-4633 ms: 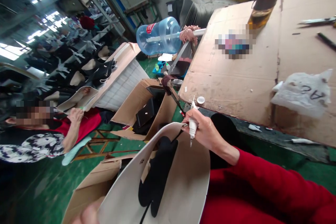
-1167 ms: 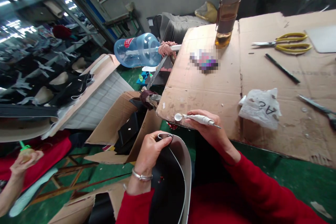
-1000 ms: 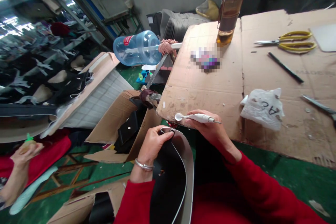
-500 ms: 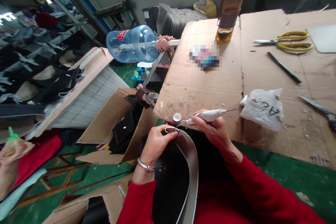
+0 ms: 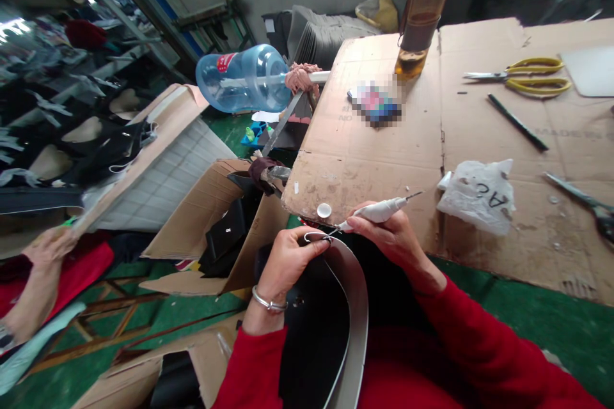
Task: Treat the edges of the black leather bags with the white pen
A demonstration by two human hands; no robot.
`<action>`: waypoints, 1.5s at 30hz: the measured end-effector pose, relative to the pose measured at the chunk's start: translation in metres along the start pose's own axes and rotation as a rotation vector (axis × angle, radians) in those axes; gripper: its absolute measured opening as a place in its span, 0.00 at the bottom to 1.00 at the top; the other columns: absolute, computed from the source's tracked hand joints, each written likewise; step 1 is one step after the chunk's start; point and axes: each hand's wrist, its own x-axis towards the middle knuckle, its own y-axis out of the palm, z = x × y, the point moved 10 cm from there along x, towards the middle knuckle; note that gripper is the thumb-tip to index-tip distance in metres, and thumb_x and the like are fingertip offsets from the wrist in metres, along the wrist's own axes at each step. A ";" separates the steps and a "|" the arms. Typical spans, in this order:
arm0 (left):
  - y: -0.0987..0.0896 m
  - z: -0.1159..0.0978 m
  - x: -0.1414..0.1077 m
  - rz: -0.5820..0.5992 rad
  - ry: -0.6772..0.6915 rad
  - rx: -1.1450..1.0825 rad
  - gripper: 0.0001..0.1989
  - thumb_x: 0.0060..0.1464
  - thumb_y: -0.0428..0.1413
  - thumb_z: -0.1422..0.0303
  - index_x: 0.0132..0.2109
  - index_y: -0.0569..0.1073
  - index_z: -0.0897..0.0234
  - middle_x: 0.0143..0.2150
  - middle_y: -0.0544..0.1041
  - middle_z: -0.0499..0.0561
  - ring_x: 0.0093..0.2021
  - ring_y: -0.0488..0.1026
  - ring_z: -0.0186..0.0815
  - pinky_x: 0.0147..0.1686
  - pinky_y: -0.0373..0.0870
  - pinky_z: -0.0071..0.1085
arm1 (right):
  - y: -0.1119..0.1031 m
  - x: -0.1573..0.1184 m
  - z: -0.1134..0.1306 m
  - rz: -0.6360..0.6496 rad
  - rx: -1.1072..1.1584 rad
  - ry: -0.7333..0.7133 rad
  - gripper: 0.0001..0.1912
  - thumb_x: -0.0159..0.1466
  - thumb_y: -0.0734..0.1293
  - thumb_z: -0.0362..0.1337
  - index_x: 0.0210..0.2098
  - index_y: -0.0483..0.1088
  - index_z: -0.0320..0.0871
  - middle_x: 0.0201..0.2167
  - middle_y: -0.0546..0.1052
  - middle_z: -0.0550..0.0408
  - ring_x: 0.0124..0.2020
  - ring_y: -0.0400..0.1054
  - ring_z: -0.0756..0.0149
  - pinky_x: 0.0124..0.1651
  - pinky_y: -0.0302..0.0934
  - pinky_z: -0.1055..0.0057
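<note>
Fingers and thumb of my left hand (image 5: 288,261) pinch the upper edge of a bent flexible sheet (image 5: 357,307), black on one face and pale grey on the other. A small white loop, perhaps cord, shows at the pinch. My right hand (image 5: 396,236) is closed around a white-handled tool (image 5: 386,209) with a thin metal point at its left end and a metal rod sticking out at its right. The left point meets the sheet's edge beside my left fingertips; whether it pierces the sheet cannot be made out. A small round white cap (image 5: 324,211) lies just beyond.
The cardboard-covered table (image 5: 384,166) carries yellow-handled scissors (image 5: 532,77), a dark stick (image 5: 518,123), a crumpled plastic bag (image 5: 480,198) and a drink bottle (image 5: 422,19). A blue water jug (image 5: 244,80) and open carton (image 5: 192,230) stand left. Another person's hand (image 5: 50,246) is at far left.
My right hand has brought the tool's point slightly down and left, onto the sheet's edge at my left fingertips. The other person's hand at far left has moved up and right.
</note>
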 end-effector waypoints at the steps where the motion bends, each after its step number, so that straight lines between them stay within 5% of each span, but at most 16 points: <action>1: 0.001 -0.001 -0.001 0.003 0.006 -0.010 0.06 0.50 0.66 0.66 0.34 0.84 0.64 0.34 0.83 0.53 0.37 0.75 0.41 0.40 0.67 0.32 | 0.000 0.000 0.000 0.009 -0.002 0.003 0.14 0.69 0.71 0.45 0.33 0.79 0.41 0.32 0.80 0.51 0.32 0.74 0.62 0.35 0.69 0.70; 16: 0.027 0.016 -0.007 0.075 -0.074 -0.143 0.01 0.44 0.64 0.71 0.28 0.81 0.65 0.25 0.76 0.46 0.28 0.67 0.32 0.31 0.59 0.28 | 0.001 -0.001 -0.009 0.075 -0.031 0.103 0.21 0.70 0.68 0.47 0.25 0.75 0.40 0.25 0.76 0.54 0.28 0.70 0.65 0.32 0.62 0.71; 23: 0.001 0.007 -0.006 -0.059 -0.019 0.051 0.06 0.49 0.64 0.66 0.33 0.83 0.63 0.30 0.81 0.49 0.33 0.74 0.38 0.35 0.66 0.31 | -0.012 0.000 -0.004 -0.173 -0.086 0.040 0.13 0.70 0.69 0.46 0.39 0.77 0.42 0.35 0.78 0.54 0.34 0.72 0.63 0.36 0.64 0.71; 30: 0.002 -0.002 -0.012 0.034 0.025 0.364 0.08 0.55 0.61 0.65 0.37 0.85 0.61 0.40 0.85 0.53 0.41 0.80 0.44 0.43 0.69 0.34 | 0.001 0.001 -0.004 -0.070 -0.305 -0.057 0.10 0.70 0.71 0.45 0.45 0.78 0.47 0.42 0.81 0.54 0.41 0.74 0.60 0.44 0.65 0.68; 34: 0.000 0.006 -0.012 0.046 0.029 0.335 0.08 0.55 0.61 0.66 0.40 0.85 0.59 0.42 0.86 0.51 0.44 0.81 0.45 0.46 0.71 0.34 | 0.007 -0.001 0.001 0.001 -0.355 -0.120 0.07 0.69 0.72 0.43 0.44 0.79 0.49 0.39 0.81 0.55 0.38 0.74 0.62 0.41 0.64 0.68; 38: -0.004 0.020 -0.010 0.022 -0.037 0.299 0.11 0.54 0.62 0.64 0.42 0.86 0.60 0.41 0.86 0.52 0.44 0.81 0.47 0.45 0.73 0.36 | 0.000 -0.002 0.001 -0.067 -0.329 -0.089 0.07 0.69 0.72 0.43 0.43 0.78 0.48 0.39 0.81 0.55 0.38 0.74 0.62 0.41 0.65 0.68; 45: -0.025 0.011 -0.007 -0.064 -0.035 0.168 0.09 0.50 0.66 0.63 0.36 0.86 0.62 0.37 0.86 0.53 0.41 0.81 0.46 0.44 0.73 0.35 | -0.002 -0.001 -0.004 -0.081 -0.188 -0.040 0.08 0.68 0.73 0.43 0.43 0.79 0.47 0.39 0.82 0.55 0.39 0.75 0.62 0.42 0.66 0.69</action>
